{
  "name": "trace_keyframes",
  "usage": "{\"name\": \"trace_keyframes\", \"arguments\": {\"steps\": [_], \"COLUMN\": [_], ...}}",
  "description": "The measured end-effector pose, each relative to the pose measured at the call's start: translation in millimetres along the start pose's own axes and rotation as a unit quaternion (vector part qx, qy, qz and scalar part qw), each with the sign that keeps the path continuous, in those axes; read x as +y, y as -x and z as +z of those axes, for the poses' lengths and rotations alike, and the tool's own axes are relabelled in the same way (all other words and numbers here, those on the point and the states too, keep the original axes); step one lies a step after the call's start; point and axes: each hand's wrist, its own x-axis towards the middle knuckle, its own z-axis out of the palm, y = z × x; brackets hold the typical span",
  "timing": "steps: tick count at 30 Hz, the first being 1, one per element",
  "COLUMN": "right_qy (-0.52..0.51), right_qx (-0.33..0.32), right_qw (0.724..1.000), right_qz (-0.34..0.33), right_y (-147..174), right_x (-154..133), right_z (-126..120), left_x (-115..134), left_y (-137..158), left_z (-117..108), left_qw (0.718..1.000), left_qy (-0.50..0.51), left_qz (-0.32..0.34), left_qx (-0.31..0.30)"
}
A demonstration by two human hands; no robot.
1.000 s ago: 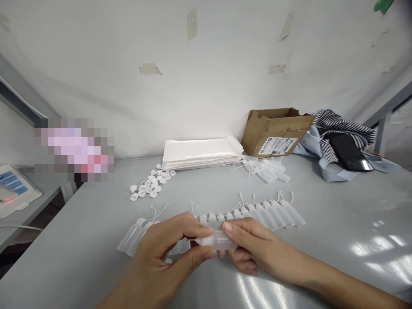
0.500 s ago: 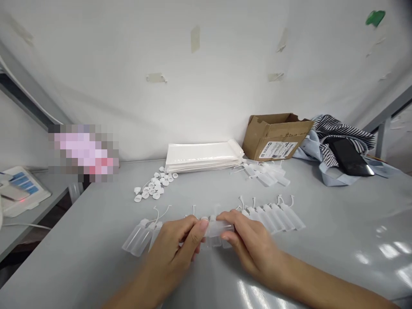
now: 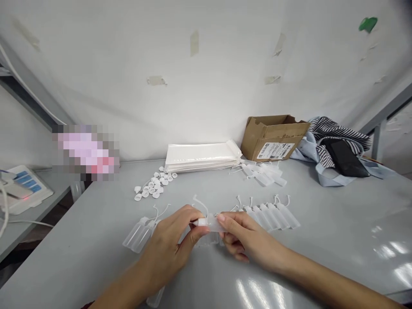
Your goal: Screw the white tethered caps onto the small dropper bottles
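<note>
My left hand [image 3: 175, 240] pinches the white cap [image 3: 201, 222] of a small translucent plastic bottle. The bottle's body [image 3: 215, 224] lies sideways between my hands, gripped by the thumb and fingers of my right hand [image 3: 247, 236]. From its neck a thin white strap [image 3: 201, 202] curls upward. Behind and below my fingers lie more such bottles, partly hidden. To the right, several bottles [image 3: 272, 214] with straps lie in a row; two bottles [image 3: 137, 235] lie left of my left hand. Another bottle [image 3: 156, 298] shows partly under my left forearm.
Loose white caps [image 3: 156, 186] are scattered at the back left. Along the wall stand a stack of white padded envelopes [image 3: 199, 155] and an open cardboard box [image 3: 273, 137], with a bottle pile [image 3: 265, 172] before it. A phone [image 3: 346, 158] rests on striped cloth [image 3: 334, 124] at the right.
My fingers have shifted on the bottle: the right thumb now lies over its body, and the left fingers hold its cap. The cap and raised strap have come into sight.
</note>
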Motion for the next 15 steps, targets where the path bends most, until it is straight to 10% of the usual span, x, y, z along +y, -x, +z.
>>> {"name": "trace_keyframes", "arguments": {"steps": [8, 12, 15], "right_qy": [-0.042, 0.023, 0.17], "right_qx": [0.014, 0.162, 0.328], "right_qw": [0.999, 0.982, 0.916], "right_qz": [0.002, -0.091, -0.158], "right_y": [-1, -8, -15], "right_x": [-7, -20, -31], "right_z": [-3, -31, -64], "left_x": [-20, -61, -88], "left_y": [-12, -19, -18], "left_z": [-30, -57, -68], "left_qw": [0.994, 0.96, 0.948], "left_qy": [-0.01, -0.179, -0.213], "left_qz": [-0.096, -0.215, -0.235], "left_qx": [-0.05, -0.02, -0.031]}}
